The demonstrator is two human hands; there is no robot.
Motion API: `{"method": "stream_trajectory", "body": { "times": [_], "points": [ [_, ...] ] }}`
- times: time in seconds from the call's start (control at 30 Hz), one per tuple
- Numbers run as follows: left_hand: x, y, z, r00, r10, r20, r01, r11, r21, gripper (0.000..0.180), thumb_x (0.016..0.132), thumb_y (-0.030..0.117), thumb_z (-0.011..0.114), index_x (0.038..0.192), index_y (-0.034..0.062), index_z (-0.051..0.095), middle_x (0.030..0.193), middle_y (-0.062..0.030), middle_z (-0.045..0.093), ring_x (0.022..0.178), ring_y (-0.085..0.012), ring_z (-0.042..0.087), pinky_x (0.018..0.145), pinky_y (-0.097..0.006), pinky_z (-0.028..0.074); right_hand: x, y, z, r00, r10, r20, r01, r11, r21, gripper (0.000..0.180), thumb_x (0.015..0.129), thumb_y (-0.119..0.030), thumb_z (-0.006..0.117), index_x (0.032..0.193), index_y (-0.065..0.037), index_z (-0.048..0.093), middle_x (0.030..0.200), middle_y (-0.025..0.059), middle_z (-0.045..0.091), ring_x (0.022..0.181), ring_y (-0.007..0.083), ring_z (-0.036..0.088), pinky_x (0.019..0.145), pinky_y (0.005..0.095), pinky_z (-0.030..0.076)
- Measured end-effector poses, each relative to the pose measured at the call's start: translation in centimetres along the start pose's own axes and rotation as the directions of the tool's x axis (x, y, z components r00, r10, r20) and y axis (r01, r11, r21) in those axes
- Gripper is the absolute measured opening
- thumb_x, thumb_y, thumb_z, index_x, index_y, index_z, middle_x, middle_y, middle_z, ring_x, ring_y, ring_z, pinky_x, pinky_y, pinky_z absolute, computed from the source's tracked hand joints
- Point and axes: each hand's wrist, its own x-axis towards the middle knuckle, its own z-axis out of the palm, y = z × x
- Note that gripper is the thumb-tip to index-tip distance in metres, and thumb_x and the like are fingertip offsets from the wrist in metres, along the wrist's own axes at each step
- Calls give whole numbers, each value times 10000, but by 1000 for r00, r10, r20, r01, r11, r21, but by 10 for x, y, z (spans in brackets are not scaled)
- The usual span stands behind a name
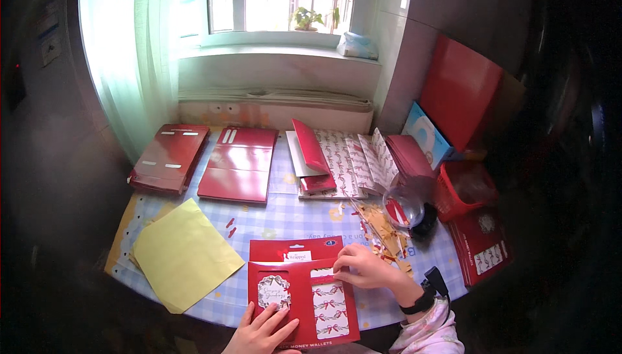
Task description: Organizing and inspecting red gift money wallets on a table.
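A red card-wallet package (301,289) lies in front of me at the table's near edge. Its upper flap carries a hang hole and a white label. A wreath card (275,291) shows in the left cut-out, and a white card patterned with bows and garlands (331,308) fills the right one, with a red strip across its upper part. My left hand (261,332) rests on the package's lower left, fingers spread. Bent and drawn together, the fingers of my right hand (367,267) touch the top of the right cut-out by the red strip; what they pinch is hidden.
A yellow sheet (188,257) lies left. Red folder stacks (170,159) (238,163) stand behind, beside patterned folded sheets (334,153). At right are a clear round container (403,207), yellow paper scraps (382,228), a red basket (463,192) and more red packages (481,247).
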Motion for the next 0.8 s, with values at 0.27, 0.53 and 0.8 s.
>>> {"method": "stream_trajectory", "body": {
  "times": [0.27,0.53,0.8],
  "points": [
    [-20,-9,-6,982,-175,-66,165,977,-136,845,728,473,702,1362,3,400,1416,-223,368,1328,-427,318,1078,-544,254,3,-15,3,988,-44,-150,30,995,-94,390,829,-251,680,1163,-71,591,1201,159,553,1132,326,513,981,426,390],
    [3,0,-13,960,-181,-212,199,978,67,640,782,244,704,1312,-21,462,1305,-250,488,1201,-378,492,989,-455,393,3,-68,42,999,-33,-2,29,902,-431,688,878,-541,510,1330,-26,449,1387,225,395,1324,437,295,1044,618,227],
    [56,-42,13,989,-137,-56,148,926,347,652,878,458,494,1299,-39,479,1368,-243,437,1341,-343,345,1116,-494,176,8,-75,77,991,134,28,-89,790,-606,710,891,-545,454,1386,-40,380,1453,227,299,1364,456,191,999,715,144]
  ]
}}
